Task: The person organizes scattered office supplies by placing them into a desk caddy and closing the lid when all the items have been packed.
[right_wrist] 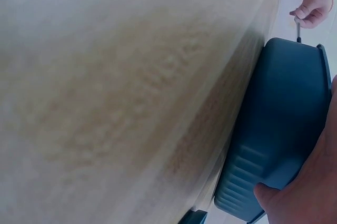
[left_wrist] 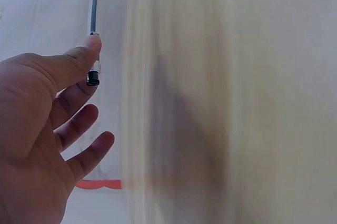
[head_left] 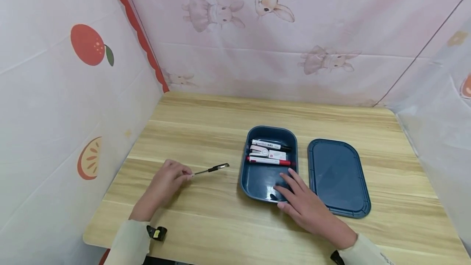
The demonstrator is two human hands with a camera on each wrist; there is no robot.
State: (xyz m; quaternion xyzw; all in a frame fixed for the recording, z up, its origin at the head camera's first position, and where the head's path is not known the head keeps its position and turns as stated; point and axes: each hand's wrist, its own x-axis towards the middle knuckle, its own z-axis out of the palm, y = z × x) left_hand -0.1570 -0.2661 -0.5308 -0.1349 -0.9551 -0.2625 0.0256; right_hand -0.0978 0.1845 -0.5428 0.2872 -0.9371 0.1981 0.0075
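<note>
Left hand (head_left: 170,181) pinches pen (head_left: 211,169) by one end, left of box (head_left: 256,180) | right hand (head_left: 307,207) lies loosely over box's near-right rim | step: apparently loading pen | next: probably needs carrying rightward, lowering beside red marker (head_left: 266,160)

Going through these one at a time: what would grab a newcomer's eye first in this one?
Probably the dark blue box on the wooden table, with a red-capped marker inside and the right hand at its near right corner. Next, the slim pen pinched in the left hand, left of the box. Behind the table, the rabbit-printed backdrop stands out too.
</note>
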